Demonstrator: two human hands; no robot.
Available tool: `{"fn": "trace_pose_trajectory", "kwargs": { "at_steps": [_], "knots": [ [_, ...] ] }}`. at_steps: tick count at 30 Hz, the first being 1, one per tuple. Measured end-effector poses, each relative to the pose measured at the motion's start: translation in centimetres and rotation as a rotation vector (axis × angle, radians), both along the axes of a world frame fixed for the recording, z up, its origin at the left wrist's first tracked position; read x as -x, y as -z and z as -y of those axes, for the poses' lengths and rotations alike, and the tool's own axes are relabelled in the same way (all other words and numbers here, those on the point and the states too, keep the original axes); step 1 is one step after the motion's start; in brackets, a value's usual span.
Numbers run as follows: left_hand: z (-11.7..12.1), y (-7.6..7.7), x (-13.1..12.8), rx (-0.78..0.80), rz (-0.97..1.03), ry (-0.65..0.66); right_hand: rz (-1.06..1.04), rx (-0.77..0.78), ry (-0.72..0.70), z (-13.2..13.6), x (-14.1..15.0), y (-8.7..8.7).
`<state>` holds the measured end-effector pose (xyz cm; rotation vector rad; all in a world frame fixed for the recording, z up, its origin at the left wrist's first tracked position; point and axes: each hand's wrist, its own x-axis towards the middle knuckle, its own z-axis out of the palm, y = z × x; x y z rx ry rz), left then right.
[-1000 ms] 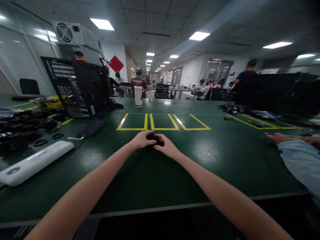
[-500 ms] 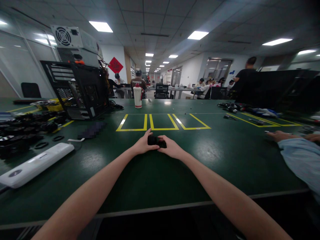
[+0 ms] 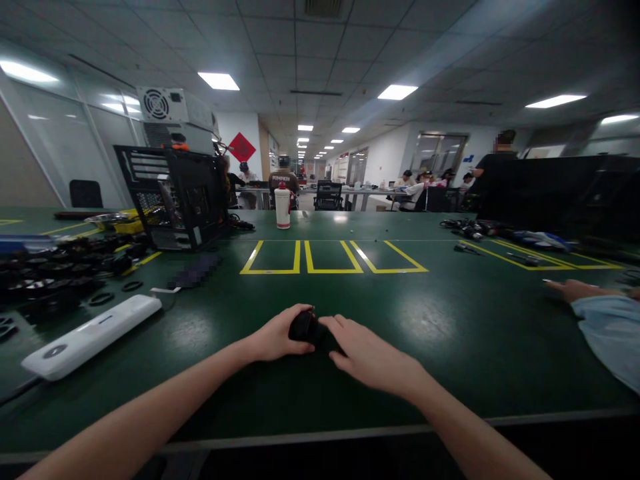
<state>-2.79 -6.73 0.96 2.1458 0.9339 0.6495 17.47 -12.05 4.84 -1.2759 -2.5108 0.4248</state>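
Note:
My left hand (image 3: 274, 337) grips a small black object (image 3: 301, 327) above the green table, its thumb beneath and fingers curled over the top. The object's kind cannot be made out. Just to the right is my right hand (image 3: 367, 351), its thumb apart from the fingers and the fingertips pointing at the black object. Nothing can be made out in that hand, though the gap under its fingers is dark. Whether the fingertips touch the object is unclear.
Yellow tape outlines (image 3: 334, 271) mark the green table (image 3: 240, 400) ahead. A white power strip (image 3: 95, 337), black parts (image 3: 60, 267) and an open computer case (image 3: 175, 193) stand left. A lidded cup (image 3: 283, 208) is farther back. Another person's sleeve (image 3: 607, 333) reaches in from the right.
Both hands have come lower in the view, nearer to me. My right hand has loosened from the black object and its fingers have straightened, while my left hand keeps hold of it.

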Motion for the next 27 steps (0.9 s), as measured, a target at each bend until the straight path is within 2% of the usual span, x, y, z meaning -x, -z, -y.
{"fn": "trace_pose_trajectory", "kwargs": {
  "at_steps": [3,5,9,12,16,19,23,27],
  "knots": [
    [3.1,-0.3,1.8,0.017,-0.037,0.008,-0.121,0.068,-0.016,3.1,1.9,0.3],
    [5.0,-0.5,3.4,0.018,-0.091,-0.03,-0.209,0.114,-0.005,4.2,3.3,0.8],
    [8.2,-0.6,7.1,0.047,-0.151,-0.105,-0.421,0.109,-0.062,4.6,6.8,1.9],
    [9.7,0.0,9.5,0.047,-0.147,-0.202,-0.528,0.117,-0.102,4.5,10.2,2.5],
    [10.4,1.8,12.4,-0.043,-0.035,-0.386,-0.555,0.188,-0.036,4.5,14.7,3.2],
    [10.4,3.0,14.7,-0.091,-0.033,-0.473,-0.557,0.253,-0.074,4.7,17.0,3.5],
    [10.4,3.4,16.9,-0.062,-0.052,-0.507,-0.565,0.259,-0.149,5.1,18.3,3.8],
    [10.1,3.3,17.6,-0.078,-0.077,-0.552,-0.572,0.26,-0.22,5.6,18.2,4.1]
  ]
}}
